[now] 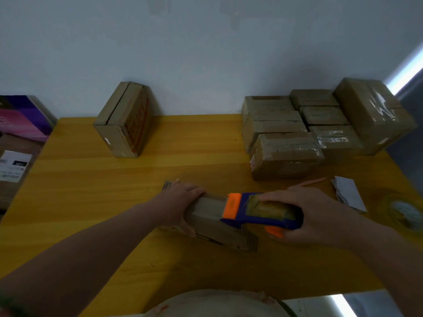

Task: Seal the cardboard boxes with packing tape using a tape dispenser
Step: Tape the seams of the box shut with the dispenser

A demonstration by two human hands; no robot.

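Blue dispenser point(258, 211), orange nose, sits on brown box point(210, 216) mid-table point(91, 202). Long axis left-right, nose toward my left hand point(180, 200), which clamps the box end. Right hand point(315, 216) grips dispenser.

No words or numbers can be read anywhere, because all the print is too blurry. At 9 o'clock a white label point(13, 167) has a dark strip with tiny fuzzy letters, and at 10 o'clock the standing box point(114, 133) has red print down its side. At 3 o'clock a taped box point(286, 156) shows a small red mark, and the flat box point(215, 233) at 6 o'clock has dark stripes.
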